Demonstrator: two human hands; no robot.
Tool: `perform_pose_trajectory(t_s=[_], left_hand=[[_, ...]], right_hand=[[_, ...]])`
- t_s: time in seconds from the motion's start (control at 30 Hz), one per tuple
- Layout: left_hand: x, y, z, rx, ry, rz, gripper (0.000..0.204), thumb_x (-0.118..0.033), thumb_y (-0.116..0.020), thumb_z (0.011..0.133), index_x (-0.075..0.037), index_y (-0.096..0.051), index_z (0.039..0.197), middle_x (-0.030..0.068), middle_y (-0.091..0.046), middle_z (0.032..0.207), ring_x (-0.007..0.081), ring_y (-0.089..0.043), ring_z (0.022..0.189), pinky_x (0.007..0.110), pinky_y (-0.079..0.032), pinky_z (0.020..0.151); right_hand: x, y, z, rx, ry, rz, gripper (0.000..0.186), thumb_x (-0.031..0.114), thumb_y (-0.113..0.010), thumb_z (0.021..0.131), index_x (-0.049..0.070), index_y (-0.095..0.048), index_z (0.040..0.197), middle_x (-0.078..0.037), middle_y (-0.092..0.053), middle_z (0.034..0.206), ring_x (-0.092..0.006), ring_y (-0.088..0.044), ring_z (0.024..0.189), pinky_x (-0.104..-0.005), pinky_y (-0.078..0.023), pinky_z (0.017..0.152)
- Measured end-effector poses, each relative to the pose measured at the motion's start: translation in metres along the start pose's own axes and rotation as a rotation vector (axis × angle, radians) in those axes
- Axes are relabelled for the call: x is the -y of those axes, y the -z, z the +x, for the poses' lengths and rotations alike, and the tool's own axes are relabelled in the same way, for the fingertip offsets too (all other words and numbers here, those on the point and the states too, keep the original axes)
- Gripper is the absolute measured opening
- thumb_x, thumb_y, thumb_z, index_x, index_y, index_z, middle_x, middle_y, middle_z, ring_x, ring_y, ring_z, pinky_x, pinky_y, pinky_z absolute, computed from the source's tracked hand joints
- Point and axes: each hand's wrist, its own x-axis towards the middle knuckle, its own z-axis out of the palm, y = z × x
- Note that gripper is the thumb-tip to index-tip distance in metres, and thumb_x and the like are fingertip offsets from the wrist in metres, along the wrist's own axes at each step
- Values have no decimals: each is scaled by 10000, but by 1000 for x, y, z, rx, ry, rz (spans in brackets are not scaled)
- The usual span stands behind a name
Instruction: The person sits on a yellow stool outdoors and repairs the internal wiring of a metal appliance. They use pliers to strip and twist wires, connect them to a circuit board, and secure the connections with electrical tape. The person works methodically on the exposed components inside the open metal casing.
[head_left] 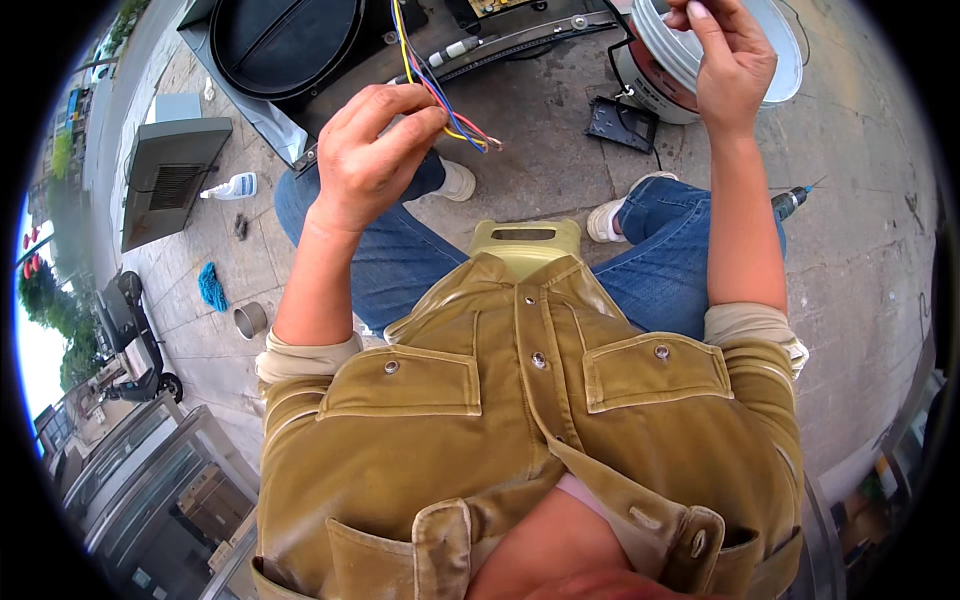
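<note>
My left hand [372,150] is closed on a bundle of thin wires [462,126] in yellow, blue and red, whose loose ends poke out past my fingertips to the right. From above, the wires run down over a dark metal appliance housing [420,110] with a large round black opening [285,45]. At the upper right my right hand [738,68] is raised over a white bucket [655,50]. Its thumb and fingers are pinched together; whatever lies between them is too small to name.
Beside my right foot lies a small black panel [622,125]. A drill [793,201] rests beyond my right knee. To the left are a grey metal panel [175,180], a spray bottle [235,187], a blue cloth [211,287] and a metal cup [250,320]. A pale green stool [530,258] is between my legs.
</note>
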Motion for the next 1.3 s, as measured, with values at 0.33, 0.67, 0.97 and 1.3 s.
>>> perform_pose_trajectory(t_s=[0.33,0.67,0.97,1.3], left_hand=[[-10,-13,-26,27,212,-184,236,-5,-721,661,-38,-631,877,95,-641,939,263,-634,821,344,-522,703],[-19,-18,-34,97,160,-197,262,-44,-763,660,-58,-651,897,61,-607,842,234,-585,710,330,-480,605],[-24,-14,-51,87,184,-201,425,-69,-768,684,-97,-680,1099,41,-556,721,216,-506,602,335,-418,530],[-28,-12,-54,137,212,-152,601,-139,-792,686,-110,-600,1255,37,-517,692,227,-465,604,344,-395,529]], right_hand=[[-39,79,20,-493,-165,102,149,6,-562,895,-8,-646,1017,-69,-659,845,-124,-608,687,-241,-514,656],[-38,65,23,-425,-212,97,158,-29,-540,914,-48,-637,1038,-126,-671,898,-153,-620,732,-257,-534,696],[-44,46,25,-354,-241,105,162,-25,-544,916,-55,-630,1050,-127,-667,894,-155,-619,735,-258,-536,701],[-17,-7,9,-4,-108,126,190,-1,-572,912,-37,-637,1087,-96,-670,923,-118,-594,745,-241,-491,727]])
